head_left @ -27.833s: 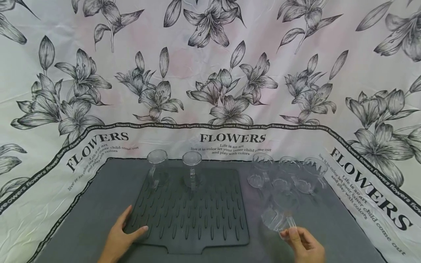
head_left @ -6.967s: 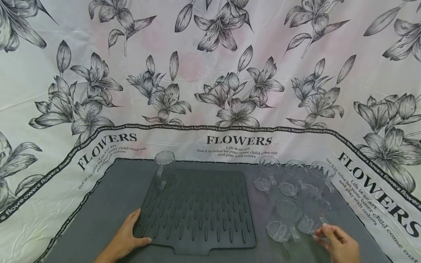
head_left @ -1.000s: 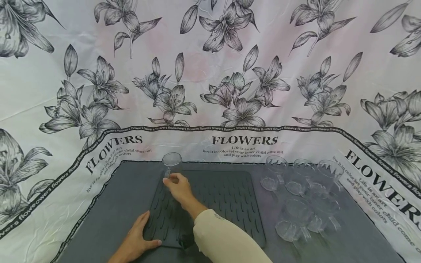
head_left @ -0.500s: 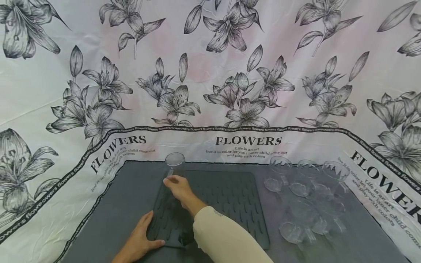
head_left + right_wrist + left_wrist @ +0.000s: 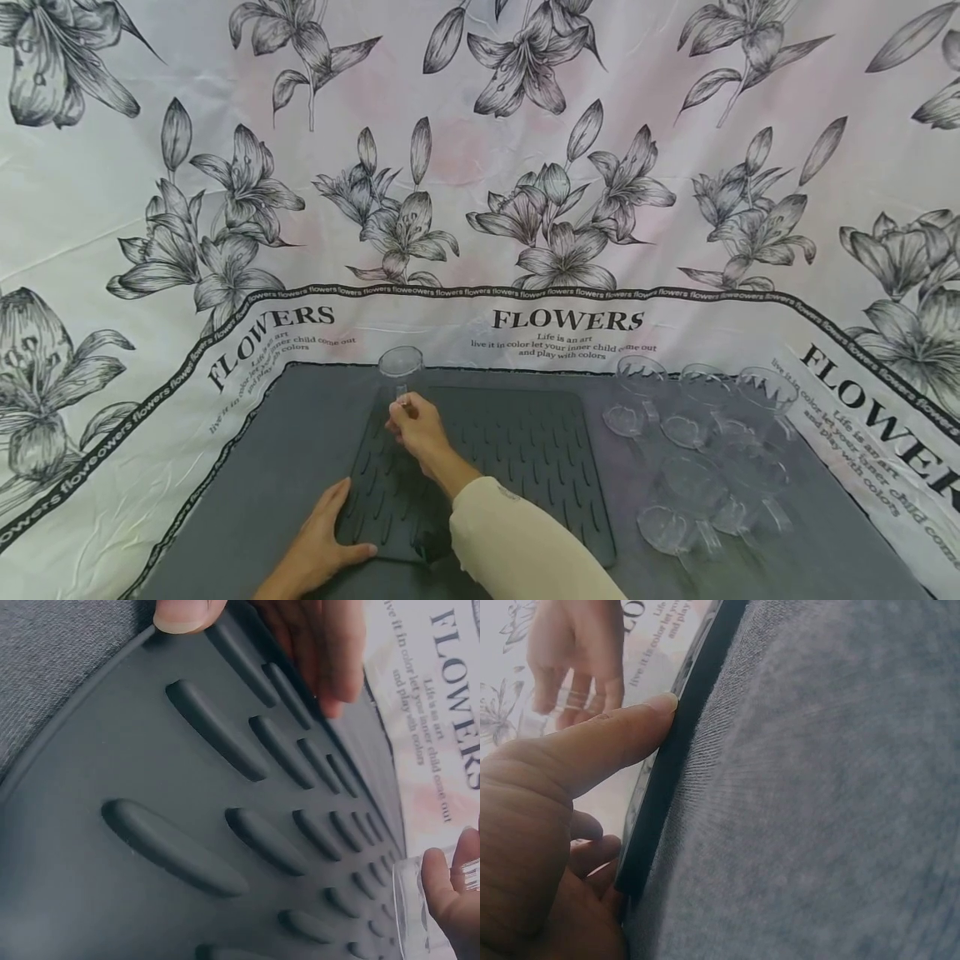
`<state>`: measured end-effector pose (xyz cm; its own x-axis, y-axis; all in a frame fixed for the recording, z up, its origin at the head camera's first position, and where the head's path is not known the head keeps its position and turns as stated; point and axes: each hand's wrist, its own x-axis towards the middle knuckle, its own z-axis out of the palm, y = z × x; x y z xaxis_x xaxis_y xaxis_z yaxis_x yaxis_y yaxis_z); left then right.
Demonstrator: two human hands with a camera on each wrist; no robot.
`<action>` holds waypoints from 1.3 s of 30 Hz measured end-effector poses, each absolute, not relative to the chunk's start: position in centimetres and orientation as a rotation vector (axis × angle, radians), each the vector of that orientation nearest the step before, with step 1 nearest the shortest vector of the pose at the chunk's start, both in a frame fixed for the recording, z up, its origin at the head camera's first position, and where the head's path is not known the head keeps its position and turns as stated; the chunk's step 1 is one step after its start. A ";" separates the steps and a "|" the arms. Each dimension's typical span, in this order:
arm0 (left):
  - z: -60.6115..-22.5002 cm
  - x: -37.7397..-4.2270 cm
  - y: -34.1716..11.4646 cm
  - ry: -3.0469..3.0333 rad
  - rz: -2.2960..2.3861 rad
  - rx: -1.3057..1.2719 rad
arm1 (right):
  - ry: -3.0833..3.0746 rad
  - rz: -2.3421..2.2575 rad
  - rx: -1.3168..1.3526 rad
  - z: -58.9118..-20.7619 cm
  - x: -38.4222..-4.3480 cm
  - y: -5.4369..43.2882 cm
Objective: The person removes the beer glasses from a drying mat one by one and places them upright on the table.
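A clear glass mug (image 5: 400, 363) is at the back left corner of the dark ribbed drying mat (image 5: 525, 467). My right hand (image 5: 418, 427) pinches its handle with curled fingers; whether the base touches the mat is hidden behind the hand. In the right wrist view, part of the mug (image 5: 409, 907) shows beside the right fingers. My left hand (image 5: 318, 537) rests at the mat's front left corner, thumb on the front edge and fingers stretched along the left side. The left wrist view shows that thumb (image 5: 622, 742) on the mat's rim (image 5: 649, 825).
Several clear mugs (image 5: 671, 531) stand grouped to the right of the mat, close together and hard to tell apart. A grey cloth (image 5: 247, 483) covers the table. A white flower-printed cloth (image 5: 555, 250) rises behind and at both sides.
Since 27.8 seconds ago, the second mug on the mat has gone and the right group has grown. My right hand has come to the remaining mug; its handle has lately swung slightly right.
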<state>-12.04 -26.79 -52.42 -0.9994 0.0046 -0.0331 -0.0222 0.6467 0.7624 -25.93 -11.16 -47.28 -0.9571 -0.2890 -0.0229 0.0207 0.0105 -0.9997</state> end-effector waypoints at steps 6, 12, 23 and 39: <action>-52.4 -12.0 -26.7 2.806 1.332 -0.014 | 2.042 -2.060 -0.339 -46.7 -25.4 -9.8; -52.3 -12.1 -26.7 2.796 1.329 -0.009 | 2.050 -2.066 -0.468 -45.4 -24.4 -7.8; -52.3 -12.1 -26.7 2.798 1.300 -0.014 | 2.105 -2.066 -0.696 -42.8 -22.3 -3.9; -52.0 -12.2 -26.7 2.776 1.266 0.003 | 2.145 -2.125 -0.830 -36.8 -17.3 1.7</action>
<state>-12.21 -26.71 -51.97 -0.9959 0.0391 -0.0817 -0.0361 0.6563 0.7536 -17.31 1.65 -36.83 -0.8593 -0.3701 0.3530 -0.3565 -0.0614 -0.9323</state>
